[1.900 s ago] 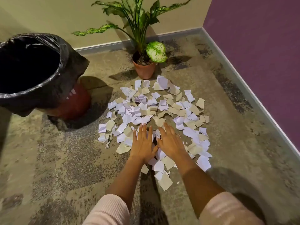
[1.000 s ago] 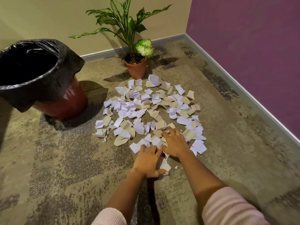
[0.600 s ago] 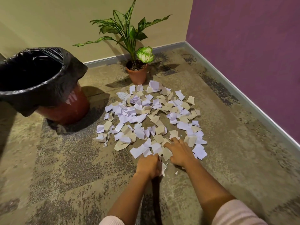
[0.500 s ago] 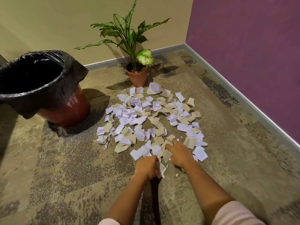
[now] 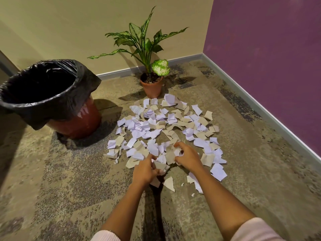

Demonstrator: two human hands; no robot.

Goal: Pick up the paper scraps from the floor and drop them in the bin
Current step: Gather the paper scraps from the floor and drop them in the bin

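A mottled brown and grey carpeted floor (image 5: 52,188) runs back to a corner where a plain beige wall (image 5: 69,23) meets a purple wall (image 5: 269,49). On the left stands the round reddish-brown bin (image 5: 78,122), lined with a glossy black plastic bag (image 5: 83,79) folded over its rim and hanging down its sides. Its mouth is open, but the inside is too dark to tell whether anything lies in it, and its left edge is cut off by the frame. Near the beige wall sits a small terracotta pot (image 5: 152,87) holding dark soil and a leafy green plant (image 5: 144,40) with one pale speckled leaf.

The torn white and tan paper scraps (image 5: 165,122) lie spread in a wide patch on the floor, from just in front of the pot back to the person's hands, to the right of the bin and apart from it. A few loose pieces lie nearer than the hands.

At the near edge of the patch, the left hand (image 5: 145,171) has its fingers curled round a small bunch of scraps. Just beside it, the right hand (image 5: 188,157) has its fingers bent inward, pinching a crumpled cluster of white and tan pieces. How many scraps each hand holds is hidden by the fingers. Pale pink sleeves (image 5: 257,230) are cut off at the bottom edge.
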